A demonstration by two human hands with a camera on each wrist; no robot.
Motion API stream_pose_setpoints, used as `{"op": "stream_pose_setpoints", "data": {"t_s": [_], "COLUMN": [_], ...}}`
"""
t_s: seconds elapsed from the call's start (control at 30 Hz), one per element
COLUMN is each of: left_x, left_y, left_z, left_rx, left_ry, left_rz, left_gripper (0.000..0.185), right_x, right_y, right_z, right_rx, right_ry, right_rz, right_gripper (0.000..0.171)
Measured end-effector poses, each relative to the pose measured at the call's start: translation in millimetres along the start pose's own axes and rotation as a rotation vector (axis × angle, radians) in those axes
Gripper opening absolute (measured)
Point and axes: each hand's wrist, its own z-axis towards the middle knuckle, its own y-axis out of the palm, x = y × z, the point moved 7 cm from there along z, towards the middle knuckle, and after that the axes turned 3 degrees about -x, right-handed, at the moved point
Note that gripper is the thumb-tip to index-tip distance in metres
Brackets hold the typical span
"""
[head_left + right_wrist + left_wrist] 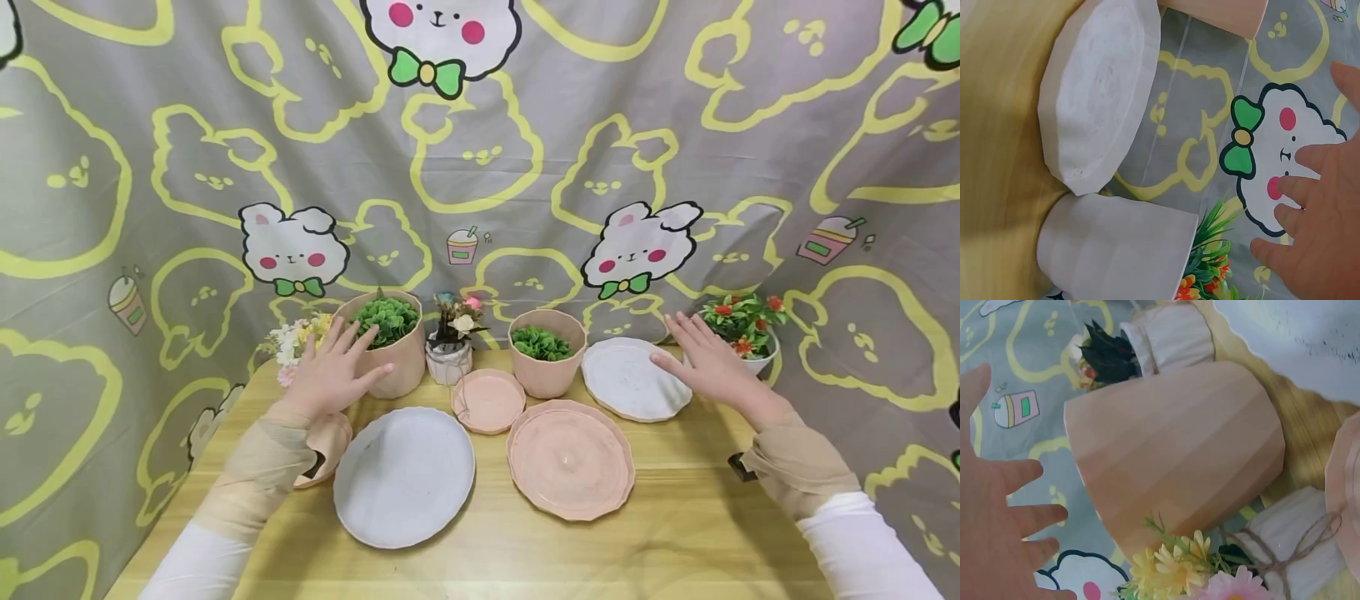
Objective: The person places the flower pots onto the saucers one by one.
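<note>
Both hands spread flat, gripping nothing. Left hand [330,377] hovered just beside big pot [390,346]; right hand [705,360] between white saucer [633,379] & white pot [757,354] on bench [675,533].

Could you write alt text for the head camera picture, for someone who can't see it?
Two open hands, the left hand and the right hand, hover with fingers spread over a wooden table. It holds pink and white saucers and small potted plants, against a cartoon rabbit curtain.
</note>
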Motion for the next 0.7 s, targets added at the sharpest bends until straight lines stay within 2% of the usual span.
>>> {"op": "stream_pose_setpoints", "data": {"t_s": [0.1,0.3,0.4,0.5,0.7], "left_x": [5.5,20.9,28.5,35.8,52.9], "left_y": [-5.1,-18.5,-21.2,-20.3,-17.0], "left_z": [0.6,0.4,1.3,3.8,12.6], "left_rx": [0.066,0.282,0.350,0.367,0.343], "left_ry": [0.031,0.150,0.194,0.208,0.205], "left_rz": [-0.035,-0.070,-0.086,-0.109,-0.200], "left_gripper": [0.076,0.052,0.043,0.040,0.044], "right_x": [0.1,-1.4,-3.3,-6.2,-15.0], "right_y": [1.8,4.0,5.2,7.4,13.4], "right_z": [-0.9,-1.0,-2.2,-4.1,-6.8], "right_rx": [0.008,0.034,0.062,0.099,0.192], "right_ry": [-0.007,-0.024,-0.042,-0.075,-0.174], "right_rz": [0.023,0.066,0.064,0.057,0.020], "right_gripper": [0.085,0.083,0.077,0.067,0.037]}}
